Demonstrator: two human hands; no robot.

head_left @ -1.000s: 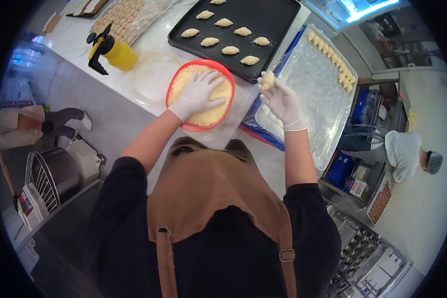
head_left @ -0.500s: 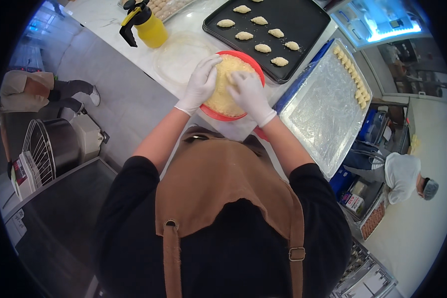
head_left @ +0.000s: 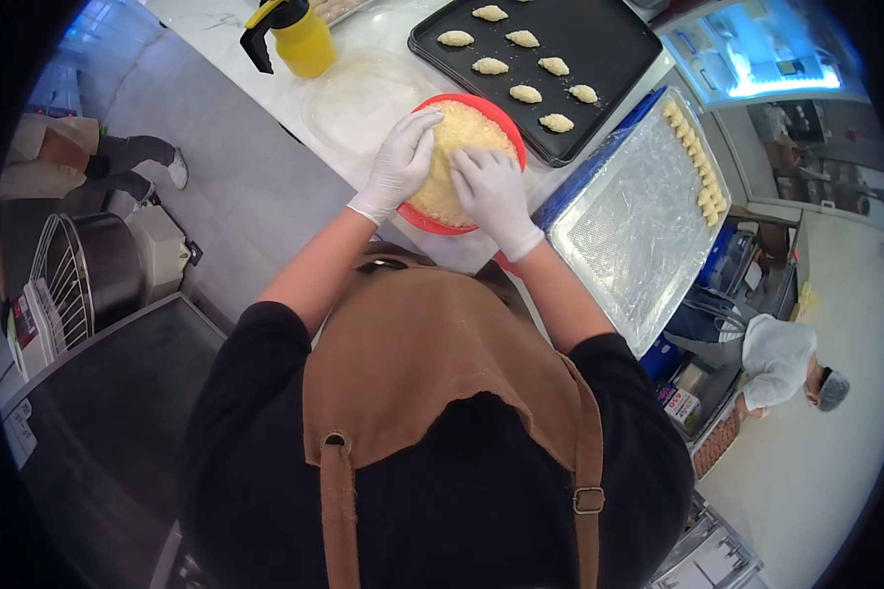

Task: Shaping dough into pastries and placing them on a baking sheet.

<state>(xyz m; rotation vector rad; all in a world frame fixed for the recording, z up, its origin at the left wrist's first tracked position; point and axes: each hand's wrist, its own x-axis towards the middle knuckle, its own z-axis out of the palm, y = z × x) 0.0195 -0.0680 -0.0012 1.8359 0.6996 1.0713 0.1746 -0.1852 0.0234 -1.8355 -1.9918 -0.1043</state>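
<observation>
A round red bowl (head_left: 502,111) full of pale yellow crumbs (head_left: 459,131) stands at the near edge of the counter. My left hand (head_left: 404,165), in a white glove, holds the bowl's left side, its fingers along the rim and its thumb over the crumbs. My right hand (head_left: 493,193), gloved too, reaches in from the right with its fingers bent down to the crumbs. They are closed together; whatever lies under the fingertips is hidden. Beyond the bowl, a black baking tray (head_left: 584,25) carries several crumb-coated, spindle-shaped dough pieces (head_left: 525,94), spaced apart.
Right of me is a metal tray (head_left: 619,245) under clear plastic, with a row of dough pieces (head_left: 694,157) along its far edge. A yellow spray bottle (head_left: 304,44) and a clear round lid (head_left: 359,103) are at the left. Two other people work nearby, one on each side.
My right fingers have drawn together and shifted slightly within the bowl. My left hand keeps its place. At the right, the other person now reaches toward a tray.
</observation>
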